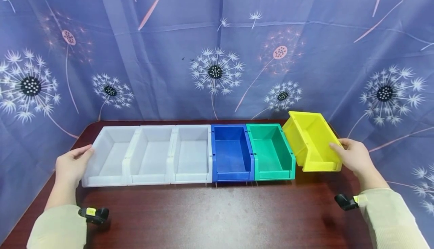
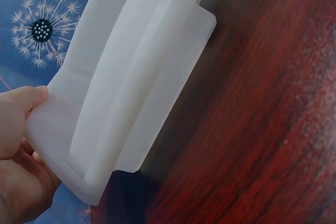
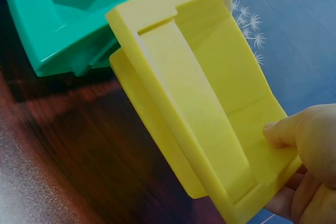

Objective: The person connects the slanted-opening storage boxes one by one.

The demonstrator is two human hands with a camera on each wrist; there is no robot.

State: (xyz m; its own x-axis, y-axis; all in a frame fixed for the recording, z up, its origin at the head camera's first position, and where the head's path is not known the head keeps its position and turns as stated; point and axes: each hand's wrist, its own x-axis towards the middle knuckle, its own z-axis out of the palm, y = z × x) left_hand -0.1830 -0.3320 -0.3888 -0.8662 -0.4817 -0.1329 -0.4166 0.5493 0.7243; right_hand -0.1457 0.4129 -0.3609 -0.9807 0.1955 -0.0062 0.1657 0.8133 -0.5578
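A yellow bin [image 1: 313,139] stands tilted and raised at the right end of the row, gripped by my right hand [image 1: 356,156]. The thumb lies over its right side wall, with the fingers curled on the outside, as the right wrist view shows. At the other end, my left hand [image 1: 72,166] pinches the left wall of the outermost white bin [image 1: 106,179]. Between them, side by side, are a second white bin [image 1: 149,178], a third white bin [image 1: 190,177], a blue bin [image 1: 233,175] and a green bin [image 1: 275,174]. The yellow bin's back left edge is close to the green bin.
Under the bins lies a dark red-brown wooden table [image 1: 217,215], its surface extending in front of the row. A blue curtain [image 1: 162,72] with dandelion prints hangs behind and along both sides. Each wrist carries a small black camera, such as the left camera [image 1: 98,216].
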